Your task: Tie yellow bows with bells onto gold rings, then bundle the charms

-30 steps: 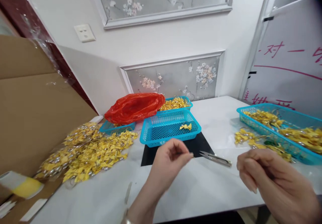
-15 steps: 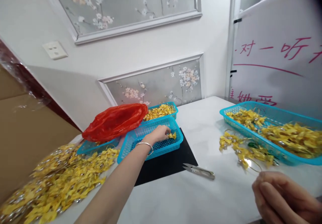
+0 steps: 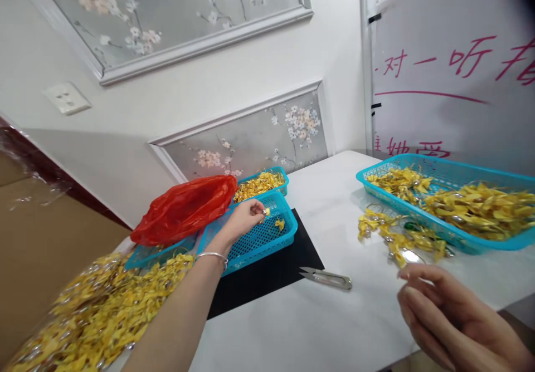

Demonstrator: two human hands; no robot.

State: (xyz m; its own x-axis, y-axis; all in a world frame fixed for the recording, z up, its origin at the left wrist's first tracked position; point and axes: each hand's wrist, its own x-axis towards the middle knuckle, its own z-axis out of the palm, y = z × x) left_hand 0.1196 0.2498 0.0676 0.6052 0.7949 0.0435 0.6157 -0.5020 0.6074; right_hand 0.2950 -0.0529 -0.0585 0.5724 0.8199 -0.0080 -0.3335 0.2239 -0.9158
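Note:
My left hand [image 3: 242, 220] reaches over a small blue basket [image 3: 288, 234] and pinches a small yellow bow [image 3: 266, 211] at its fingertips. Another yellow bow [image 3: 280, 224] lies on the basket's mesh floor. My right hand [image 3: 443, 313] hovers low at the near right with its fingers curled together. Its fingertips are beside a thin metal ring [image 3: 412, 256] at the edge of a loose bunch of yellow bows [image 3: 395, 238]; whether it grips the ring is unclear. Thread snips [image 3: 326, 277] lie on the white table between my hands.
The basket stands on a black mat [image 3: 267, 280]. Behind it are a red plastic bag [image 3: 184, 210] and a second basket of yellow bows [image 3: 261, 181]. A large blue tray [image 3: 443, 161] of bows sits at the right, a big yellow heap [image 3: 96, 311] and a cardboard box [image 3: 37, 238] at the left.
My left arm stretched from near the snips out to the small basket and closed on a yellow bow there. My view swung right, and my right hand stayed low at the near right.

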